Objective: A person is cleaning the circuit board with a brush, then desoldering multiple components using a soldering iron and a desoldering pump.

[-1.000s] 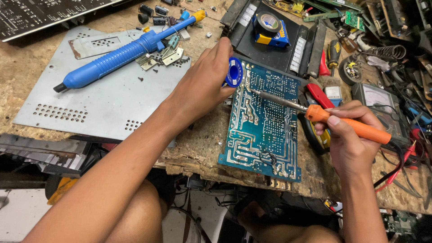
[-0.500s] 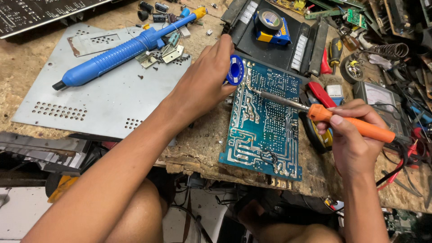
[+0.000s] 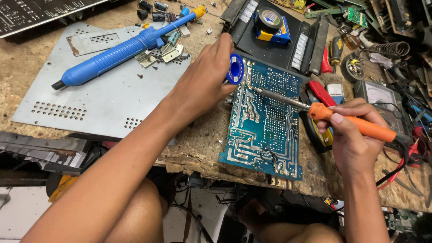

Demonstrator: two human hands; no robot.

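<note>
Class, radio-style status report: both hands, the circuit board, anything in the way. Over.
Left hand holding blue solder spool at board's top edge. Right hand gripping orange soldering iron, tip on blue circuit board. Blue desoldering pump lies clear, left.

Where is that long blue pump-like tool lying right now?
In the head view, the blue pump tool lies slantwise at upper left on the grey metal plate, left of the left hand and clear of both hands.

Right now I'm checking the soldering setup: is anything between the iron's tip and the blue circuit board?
Nothing visible: the soldering iron in the right hand reaches the circuit board unobstructed; the left hand holds the solder spool at the board's upper-left edge.
</note>
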